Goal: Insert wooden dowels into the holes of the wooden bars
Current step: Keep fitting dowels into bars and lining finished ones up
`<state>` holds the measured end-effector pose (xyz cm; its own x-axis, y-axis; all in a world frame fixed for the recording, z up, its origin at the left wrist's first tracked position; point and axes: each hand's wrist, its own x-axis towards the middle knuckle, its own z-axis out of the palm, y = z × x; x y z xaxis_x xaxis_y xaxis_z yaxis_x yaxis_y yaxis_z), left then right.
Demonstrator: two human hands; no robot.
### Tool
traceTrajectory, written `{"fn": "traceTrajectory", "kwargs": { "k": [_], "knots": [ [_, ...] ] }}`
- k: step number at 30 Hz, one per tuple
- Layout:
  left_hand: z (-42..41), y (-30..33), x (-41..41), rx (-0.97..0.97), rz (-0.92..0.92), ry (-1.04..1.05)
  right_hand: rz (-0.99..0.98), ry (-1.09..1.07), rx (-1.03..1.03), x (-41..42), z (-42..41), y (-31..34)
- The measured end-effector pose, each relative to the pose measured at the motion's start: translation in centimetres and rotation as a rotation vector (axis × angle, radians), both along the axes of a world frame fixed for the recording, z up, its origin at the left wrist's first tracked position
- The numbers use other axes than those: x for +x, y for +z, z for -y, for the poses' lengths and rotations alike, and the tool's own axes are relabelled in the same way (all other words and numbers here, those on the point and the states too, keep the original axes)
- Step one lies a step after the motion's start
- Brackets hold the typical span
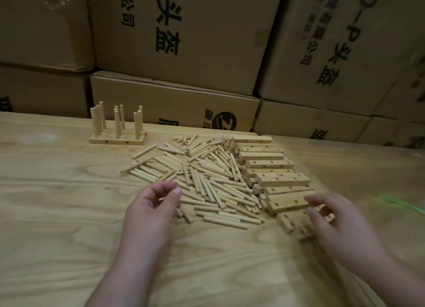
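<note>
A heap of loose wooden dowels (202, 175) lies in the middle of the wooden table (57, 203). To its right, wooden bars with holes (280, 180) are stacked in a slanted pile. At the back left stand bars with several dowels upright in them (117, 132). My left hand (151, 205) hovers at the near left edge of the dowel heap, fingers loosely curled, holding nothing. My right hand (333, 217) is over the nearest bars, fingers spread and blurred; I cannot tell whether it touches a bar.
Stacked cardboard boxes (184, 42) with black print form a wall right behind the table. A green streak (400, 202) shows at the far right on the table. Bare tabletop spreads to the left and towards me.
</note>
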<state>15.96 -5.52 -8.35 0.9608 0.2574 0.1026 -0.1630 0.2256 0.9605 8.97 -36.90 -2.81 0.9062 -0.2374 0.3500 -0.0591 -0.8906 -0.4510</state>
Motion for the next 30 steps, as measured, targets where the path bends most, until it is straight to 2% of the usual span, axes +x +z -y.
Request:
{"fn": "traceTrajectory", "kwargs": {
  "k": [7, 11, 15, 21, 23, 26, 30],
  "knots": [
    [0.3, 0.4, -0.3, -0.122, -0.033, -0.060, -0.125, -0.039, -0.213, -4.0, 1.7, -3.1],
    [0.3, 0.4, -0.2, -0.146, -0.046, -0.057, -0.073, 0.004, -0.284, -5.5, 1.0, -3.8],
    [0.4, 0.5, -0.4, -0.142, -0.050, -0.054, -0.037, 0.146, -0.307, -5.7, -1.2, -3.4],
    [0.5, 0.6, -0.4, -0.160, -0.051, -0.053, -0.090, 0.433, -0.365, -4.4, -4.3, -1.7],
    [0.5, 0.7, -0.5, -0.162, -0.043, -0.049, -0.094, 0.477, -0.306, -4.1, -5.0, -1.5],
    [0.7, 0.9, -0.8, -0.114, -0.021, -0.057, -0.073, 0.504, -0.105, -2.8, -7.0, -0.3],
    [0.9, 1.2, -1.7, 0.003, 0.080, -0.181, 0.044, 0.517, 0.018, 0.7, -11.2, 1.5]
  ]
}}
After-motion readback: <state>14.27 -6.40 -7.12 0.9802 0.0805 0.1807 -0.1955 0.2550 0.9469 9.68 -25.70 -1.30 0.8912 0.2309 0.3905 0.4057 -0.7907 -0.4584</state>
